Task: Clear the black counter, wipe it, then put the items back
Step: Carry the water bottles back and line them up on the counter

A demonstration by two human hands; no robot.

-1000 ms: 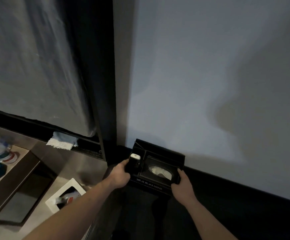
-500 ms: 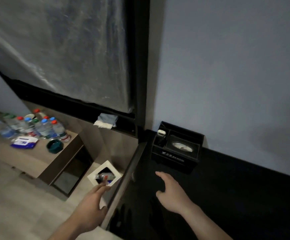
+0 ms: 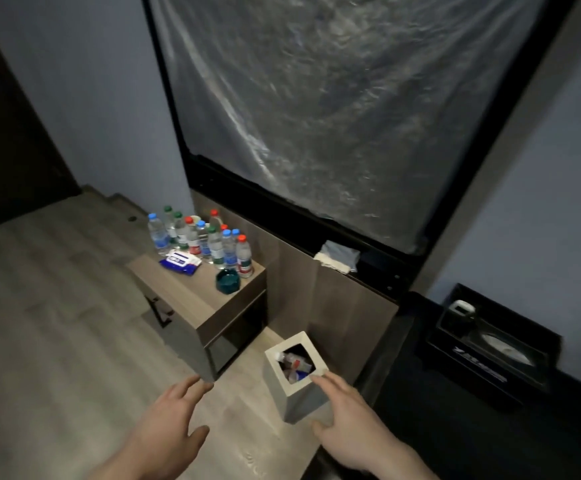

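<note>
The black counter point(image 3: 455, 427) fills the lower right. A black tissue box tray point(image 3: 489, 362) stands on it against the wall, with a small white-topped device point(image 3: 461, 309) in its left slot. On a low wooden side table point(image 3: 195, 299) at the left stand several water bottles point(image 3: 209, 242), a blue wipes pack point(image 3: 180, 263) and a dark teal ashtray point(image 3: 227, 279). A folded blue-grey cloth point(image 3: 337, 258) lies on the black ledge under the covered screen. My left hand point(image 3: 167, 427) and my right hand point(image 3: 351, 420) hover open and empty above the floor, left of the counter.
A white square waste bin point(image 3: 299, 393) with bottles inside stands on the wooden floor between the side table and the counter, just beyond my right hand. A large plastic-covered screen point(image 3: 334, 116) hangs on the wall above.
Both hands let go of the tissue box tray, which stays on the counter by the wall. The view swung left, and both open hands moved off the counter toward the bin and side table.
</note>
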